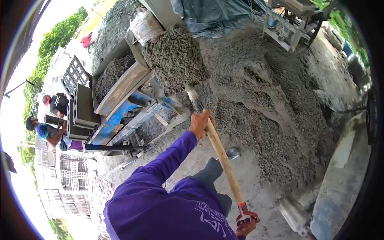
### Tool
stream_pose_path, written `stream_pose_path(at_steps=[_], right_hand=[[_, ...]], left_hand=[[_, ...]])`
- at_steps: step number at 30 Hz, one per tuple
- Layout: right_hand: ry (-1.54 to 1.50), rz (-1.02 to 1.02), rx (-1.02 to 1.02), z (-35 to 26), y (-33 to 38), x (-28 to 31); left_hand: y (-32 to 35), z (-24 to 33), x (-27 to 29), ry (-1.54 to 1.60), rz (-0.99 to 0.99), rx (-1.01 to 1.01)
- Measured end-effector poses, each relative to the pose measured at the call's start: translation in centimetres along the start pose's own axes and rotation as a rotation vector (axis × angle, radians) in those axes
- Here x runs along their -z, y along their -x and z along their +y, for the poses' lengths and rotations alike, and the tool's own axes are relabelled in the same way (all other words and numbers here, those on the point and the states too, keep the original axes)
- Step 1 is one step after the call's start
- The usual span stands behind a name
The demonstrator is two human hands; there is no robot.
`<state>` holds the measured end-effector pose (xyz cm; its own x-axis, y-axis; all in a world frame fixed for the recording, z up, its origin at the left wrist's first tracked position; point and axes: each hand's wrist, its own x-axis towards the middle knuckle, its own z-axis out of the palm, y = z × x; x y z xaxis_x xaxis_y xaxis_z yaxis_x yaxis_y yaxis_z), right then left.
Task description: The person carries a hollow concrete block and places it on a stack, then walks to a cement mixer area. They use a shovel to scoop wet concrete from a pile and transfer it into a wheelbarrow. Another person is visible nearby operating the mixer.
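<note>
I hold a shovel (223, 154) with a long wooden shaft and a red grip at its end. My left hand (201, 123) is wrapped round the shaft just above the metal socket. At the other end, my right hand (247, 227) is closed on the red grip. A heap of damp grey concrete mix (175, 60) covers the blade, which is hidden beneath it. This load is up beside the wooden edge of a block-making machine's hopper (127, 86). More grey mix (113, 74) lies inside the hopper.
Loose grey mix (276, 116) is piled on the ground to the right. Two people (50, 130) stand beyond the machine at the left, near hollow concrete blocks (85, 108). A dark tarp (218, 16) and a metal-framed stand (290, 26) are at the back.
</note>
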<state>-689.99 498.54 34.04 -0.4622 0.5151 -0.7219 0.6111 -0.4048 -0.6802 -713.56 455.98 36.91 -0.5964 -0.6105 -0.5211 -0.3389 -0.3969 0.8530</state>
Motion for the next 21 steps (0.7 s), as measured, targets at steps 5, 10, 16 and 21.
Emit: stream_pose_path(at_steps=[5, 10, 16, 21], right_hand=[[0.150, -0.476, -0.454, -2.7, 1.9, -13.8], [0.349, -0.946, -0.903, -3.3, 3.2, -24.1], [0.593, -1.514, -1.366, 5.4, 0.2, -27.1], [0.324, -0.970, -1.158, 6.1, -1.2, -24.7]], left_hand=[[-3.2, 13.5, 15.2, -0.193, 0.196, -0.294], [-3.6, 19.8, 24.6, -0.363, 0.600, -0.344], [-10.3, 11.3, 35.9, -0.712, 1.067, -0.102], [-5.8, 12.2, 23.7, -0.450, 1.005, -0.324]])
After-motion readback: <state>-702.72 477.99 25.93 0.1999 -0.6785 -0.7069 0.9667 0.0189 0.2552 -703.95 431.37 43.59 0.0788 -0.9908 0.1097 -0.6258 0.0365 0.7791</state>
